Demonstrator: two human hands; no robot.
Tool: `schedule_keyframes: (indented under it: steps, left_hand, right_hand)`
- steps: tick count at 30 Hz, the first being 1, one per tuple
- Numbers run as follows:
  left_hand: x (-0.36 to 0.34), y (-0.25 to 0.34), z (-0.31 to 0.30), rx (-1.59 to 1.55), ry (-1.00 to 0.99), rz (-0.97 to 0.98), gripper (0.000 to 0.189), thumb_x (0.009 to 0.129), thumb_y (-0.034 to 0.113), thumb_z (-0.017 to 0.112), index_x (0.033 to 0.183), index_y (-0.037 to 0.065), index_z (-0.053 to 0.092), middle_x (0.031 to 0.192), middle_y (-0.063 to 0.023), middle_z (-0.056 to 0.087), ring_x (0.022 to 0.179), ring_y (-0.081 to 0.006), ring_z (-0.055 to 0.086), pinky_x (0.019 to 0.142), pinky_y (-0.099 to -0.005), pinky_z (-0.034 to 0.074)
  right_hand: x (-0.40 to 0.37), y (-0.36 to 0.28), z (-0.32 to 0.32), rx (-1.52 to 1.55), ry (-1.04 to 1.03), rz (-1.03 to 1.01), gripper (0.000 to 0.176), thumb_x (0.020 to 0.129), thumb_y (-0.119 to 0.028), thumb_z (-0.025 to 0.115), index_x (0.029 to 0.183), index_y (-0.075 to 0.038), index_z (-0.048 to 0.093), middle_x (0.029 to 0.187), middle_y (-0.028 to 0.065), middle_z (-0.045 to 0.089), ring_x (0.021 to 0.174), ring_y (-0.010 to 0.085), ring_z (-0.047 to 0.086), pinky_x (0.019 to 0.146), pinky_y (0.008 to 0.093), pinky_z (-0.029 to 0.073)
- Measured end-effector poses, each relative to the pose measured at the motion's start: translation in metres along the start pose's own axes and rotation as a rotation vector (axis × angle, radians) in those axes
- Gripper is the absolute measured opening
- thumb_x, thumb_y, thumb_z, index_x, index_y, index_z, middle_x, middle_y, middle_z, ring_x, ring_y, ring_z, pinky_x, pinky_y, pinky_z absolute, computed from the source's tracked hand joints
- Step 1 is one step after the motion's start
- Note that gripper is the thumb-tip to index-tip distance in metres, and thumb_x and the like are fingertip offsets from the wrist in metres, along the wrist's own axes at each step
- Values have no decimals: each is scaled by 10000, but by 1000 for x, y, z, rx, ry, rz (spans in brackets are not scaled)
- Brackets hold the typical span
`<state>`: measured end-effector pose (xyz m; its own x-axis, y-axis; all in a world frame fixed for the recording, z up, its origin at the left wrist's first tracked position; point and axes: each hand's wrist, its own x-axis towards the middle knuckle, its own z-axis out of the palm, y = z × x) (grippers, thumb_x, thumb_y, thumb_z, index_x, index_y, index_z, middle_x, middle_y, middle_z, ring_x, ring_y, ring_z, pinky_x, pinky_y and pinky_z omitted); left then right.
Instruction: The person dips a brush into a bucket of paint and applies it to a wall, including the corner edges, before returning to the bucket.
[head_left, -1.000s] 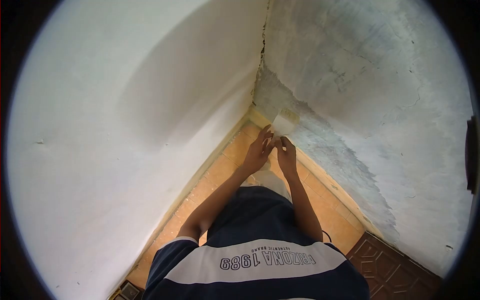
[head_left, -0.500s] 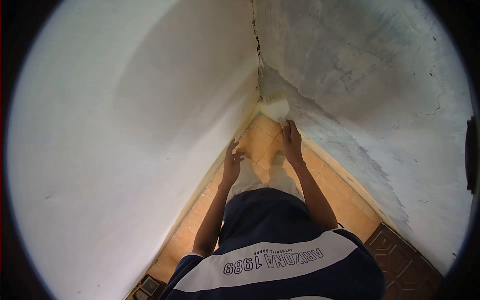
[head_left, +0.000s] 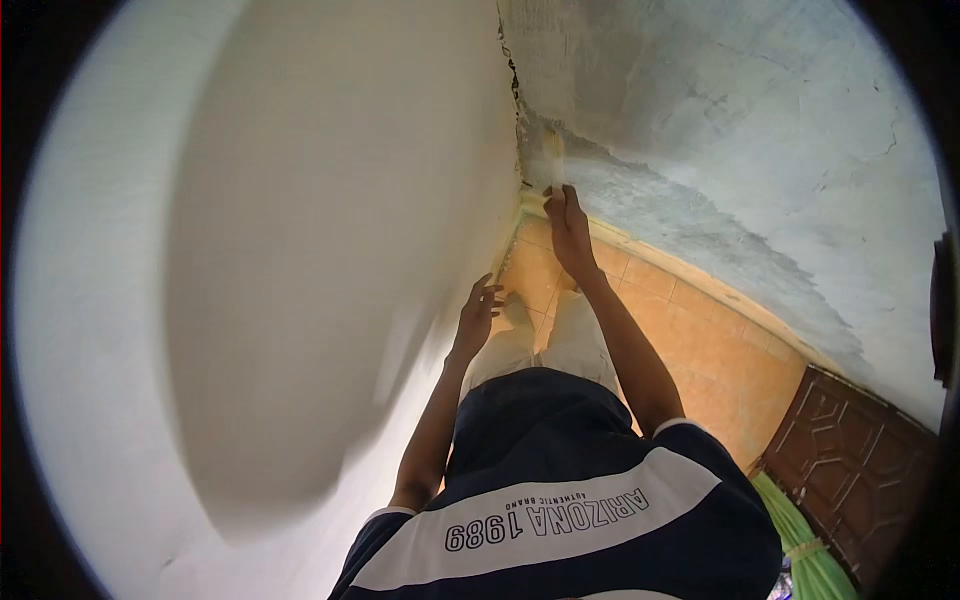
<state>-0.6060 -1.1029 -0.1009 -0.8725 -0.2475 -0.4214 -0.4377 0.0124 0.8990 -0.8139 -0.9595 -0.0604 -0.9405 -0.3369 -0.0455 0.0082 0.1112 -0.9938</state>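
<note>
My right hand [head_left: 570, 228] is closed around the handle of a pale, wide paintbrush [head_left: 554, 158]. The brush points away from me, seen nearly edge-on, its yellowish bristles against the patchy grey wall [head_left: 640, 190] on the right, close to the corner. Lower down, my left hand [head_left: 478, 315] hovers beside the smooth white wall [head_left: 330, 250], fingers slightly bent and apart, with nothing in it.
A dark crack [head_left: 515, 95] runs along the corner where the walls meet. Orange floor tiles [head_left: 680, 340] lie below. A brown panelled door [head_left: 850, 450] and a tied green curtain [head_left: 805, 535] are at lower right.
My right hand has moved up and forward with the paintbrush, which has turned from its flat face to its edge. The view has swung right, bringing the green curtain in. My left hand has barely shifted.
</note>
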Motion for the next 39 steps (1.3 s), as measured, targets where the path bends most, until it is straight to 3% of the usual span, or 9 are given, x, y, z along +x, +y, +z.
schedule_keyframes:
  steps: [2,3,5,14,20,24,26,29,39]
  left_hand:
    - [-4,-7,-6,20,-53,-30,488,1121,373,367,1524,98,378,1314,-137,624,1050,-226,682,913,-370,548]
    - [-6,-10,-9,33,-92,-56,529,1117,437,347,1533,110,373,1337,-141,617,1075,-234,667,954,-393,534]
    - [-12,-11,-11,18,-109,-50,523,1119,435,342,1526,108,380,1306,-142,637,1074,-235,668,952,-392,534]
    - [-22,-18,-18,17,-152,-135,495,1127,414,320,1505,108,412,1226,-134,677,1065,-228,662,951,-379,528]
    - [-19,-9,-24,13,-153,-138,525,1118,456,328,1500,109,422,1222,-132,679,1068,-223,657,951,-376,524]
    - [-18,-14,-24,1,-154,-145,547,1111,483,331,1498,107,424,1222,-130,679,1078,-223,656,961,-378,520]
    - [-19,-20,-22,1,-167,-143,548,1111,483,330,1496,105,424,1221,-129,679,1082,-223,656,963,-379,519]
    - [-21,-21,-20,12,-189,-143,546,1112,480,329,1493,102,425,1222,-128,678,1089,-222,656,966,-383,519]
    - [-15,-17,-21,37,-177,-124,521,1118,458,326,1482,101,435,1225,-118,677,1067,-222,656,966,-374,517]
  right_hand:
    - [18,-10,12,-188,82,-198,230,1105,-215,411,1128,10,451,796,232,603,750,414,627,676,445,479]
    - [30,-14,17,-188,90,-200,230,1105,-215,411,1128,10,451,796,232,603,750,414,627,676,445,479]
    - [50,-18,27,-297,94,-229,227,1095,-192,401,1137,29,434,892,321,628,873,555,602,708,552,478]
    - [89,2,62,-387,198,-175,207,1060,-153,482,1100,23,379,801,350,602,811,574,604,643,601,480]
    - [73,50,68,-320,210,-131,206,1077,-168,439,1109,29,390,742,328,603,731,550,621,585,588,481]
    - [53,39,64,-335,218,-61,163,1077,-140,440,1101,19,413,738,306,607,725,530,615,591,553,477]
    - [52,28,63,-354,245,-266,227,1081,-168,436,1123,54,413,691,302,600,694,537,622,566,562,495]
    - [74,-5,59,-434,266,-262,211,1075,-157,447,1110,48,410,701,311,602,690,537,619,564,561,495]
    - [65,2,48,-396,251,-219,168,1068,-144,459,1094,17,419,713,301,607,685,528,616,565,571,473]
